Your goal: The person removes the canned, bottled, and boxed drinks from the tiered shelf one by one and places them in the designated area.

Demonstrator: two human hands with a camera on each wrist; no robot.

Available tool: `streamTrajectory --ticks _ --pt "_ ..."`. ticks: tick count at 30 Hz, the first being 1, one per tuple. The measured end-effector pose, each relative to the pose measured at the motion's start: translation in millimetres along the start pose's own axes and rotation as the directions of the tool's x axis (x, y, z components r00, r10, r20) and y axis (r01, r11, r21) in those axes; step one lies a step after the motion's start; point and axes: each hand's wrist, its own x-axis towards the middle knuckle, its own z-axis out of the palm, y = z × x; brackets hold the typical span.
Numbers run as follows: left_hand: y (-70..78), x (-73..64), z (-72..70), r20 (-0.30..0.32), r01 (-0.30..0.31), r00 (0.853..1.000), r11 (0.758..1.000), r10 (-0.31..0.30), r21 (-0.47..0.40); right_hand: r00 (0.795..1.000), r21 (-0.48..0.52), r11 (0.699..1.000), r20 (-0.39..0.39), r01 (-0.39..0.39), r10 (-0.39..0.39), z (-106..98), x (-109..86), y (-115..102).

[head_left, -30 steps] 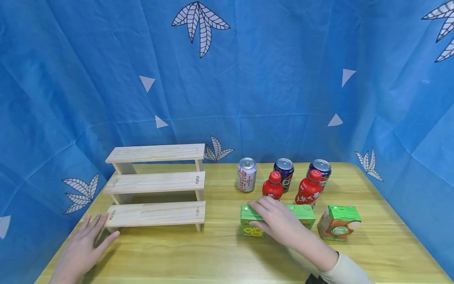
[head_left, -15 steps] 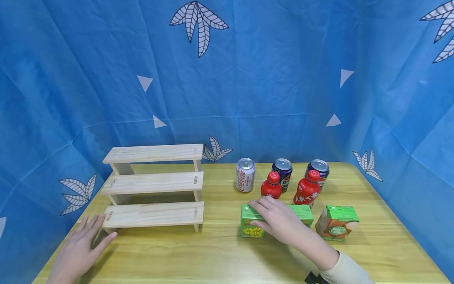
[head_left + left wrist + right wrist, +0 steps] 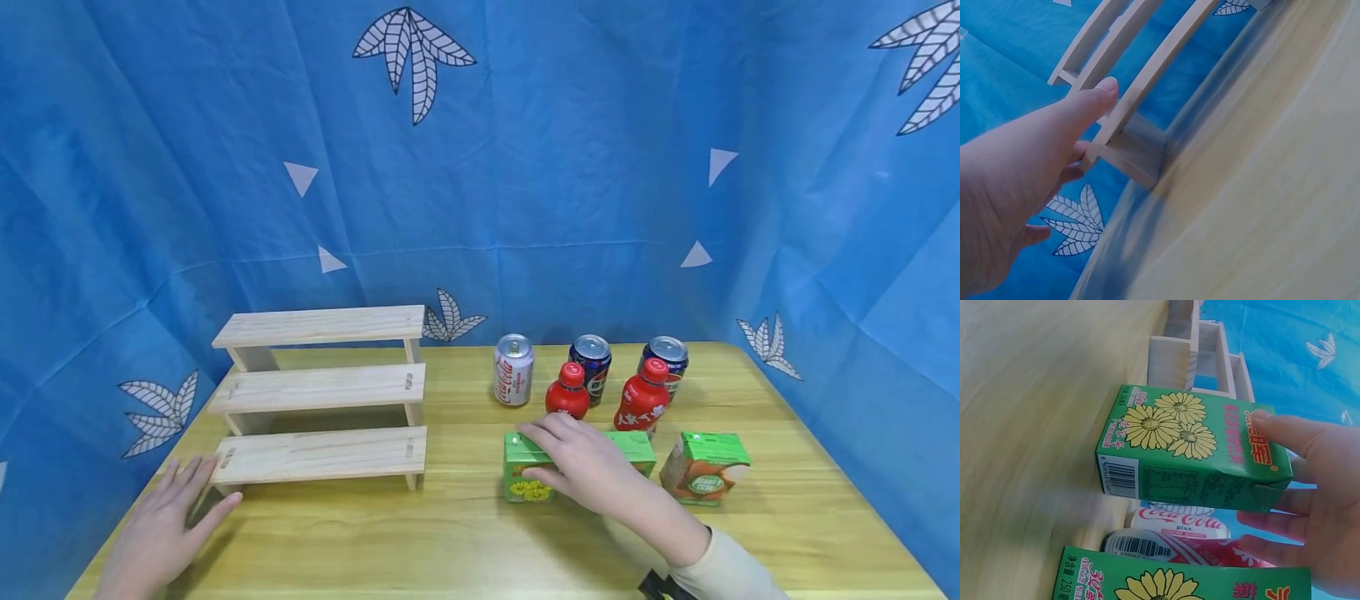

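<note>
My right hand (image 3: pixel 577 462) grips a green drink carton with yellow flowers (image 3: pixel 1172 447) near its top. In the right wrist view the thumb presses the front face, and the other fingers lie behind and along the side. The carton stands on the table beside a second green flower carton (image 3: pixel 1160 587), partly hidden behind the hand in the head view. My left hand (image 3: pixel 161 525) is at the left end of the lowest tier of a wooden three-tier stand (image 3: pixel 322 454), its fingers extended and thumb apart. Whether it touches the wood is hard to tell.
An orange-and-green carton (image 3: pixel 705 471) stands to the right. Behind the cartons are two red bottles (image 3: pixel 567 400), a silver Coca-Cola can (image 3: pixel 513 371) and two dark blue cans (image 3: pixel 591 367). Blue curtains (image 3: pixel 480 167) enclose the wooden table (image 3: pixel 360 542).
The head view has shifted slightly, so the scene sits a little further left. Both hands keep nearly the same pose and place at the stand and the carton.
</note>
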Motion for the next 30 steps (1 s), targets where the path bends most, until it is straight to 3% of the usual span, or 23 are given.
streamTrajectory --ticks 6,10,18,25,30 --pt "5.9 1.7 -3.2 -0.072 -0.054 0.996 0.998 0.056 0.018 0.999 0.006 1.0 -0.032 0.01 -0.009 -3.2 -0.1 0.0" --pt "18.1 2.1 -3.9 -0.155 -0.106 0.982 0.994 0.111 0.041 0.997 0.001 1.0 -0.071 0.007 -0.007 -9.9 -2.8 1.1" --pt "50.5 3.4 -13.2 -0.286 -0.194 0.929 0.967 0.235 0.164 0.986 -0.039 0.999 -0.165 0.017 -0.023 -29.1 -8.7 13.6" --pt "75.5 17.1 -32.2 -0.362 -0.288 0.863 0.931 0.353 0.224 0.963 -0.061 0.998 -0.271 -0.01 -0.007 -50.8 -20.9 35.4" --pt "93.0 27.7 -47.6 -0.341 -0.293 0.866 0.923 0.366 0.248 0.937 -0.065 0.996 -0.349 -0.059 0.033 -67.4 -32.6 52.8"
